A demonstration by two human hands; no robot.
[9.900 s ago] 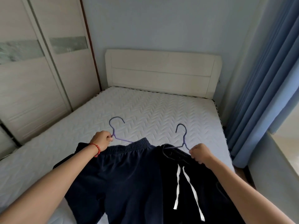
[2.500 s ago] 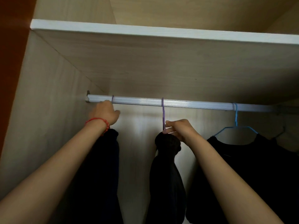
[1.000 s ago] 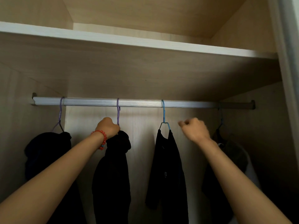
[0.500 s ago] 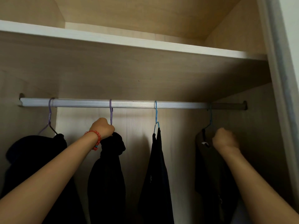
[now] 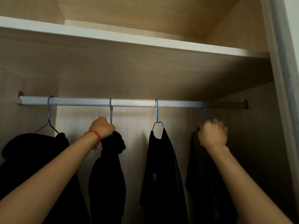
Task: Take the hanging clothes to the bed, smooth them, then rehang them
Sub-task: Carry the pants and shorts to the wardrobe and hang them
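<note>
Several dark garments hang from a silver rail [image 5: 132, 102] inside the wardrobe. My left hand [image 5: 102, 127] is closed around the neck of the second purple hanger [image 5: 111, 110], just above its bunched black garment [image 5: 107, 172]. My right hand [image 5: 211, 135], blurred, is fisted at the neck of the far-right blue hanger [image 5: 204, 109], in front of its dark garment [image 5: 200, 183]. Between my hands a black garment [image 5: 161, 172] hangs on a blue hanger [image 5: 157, 115]. Another dark garment [image 5: 32, 159] hangs at far left on a purple hanger [image 5: 48, 117].
A white-edged shelf [image 5: 129, 38] runs above the rail. The wardrobe's right side panel [image 5: 281, 78] stands close to my right arm. The wooden back wall [image 5: 137, 143] shows between the garments.
My right hand has shifted slightly left and up at the far-right hanger, and the view has turned a little. My left hand stays on the second purple hanger.
</note>
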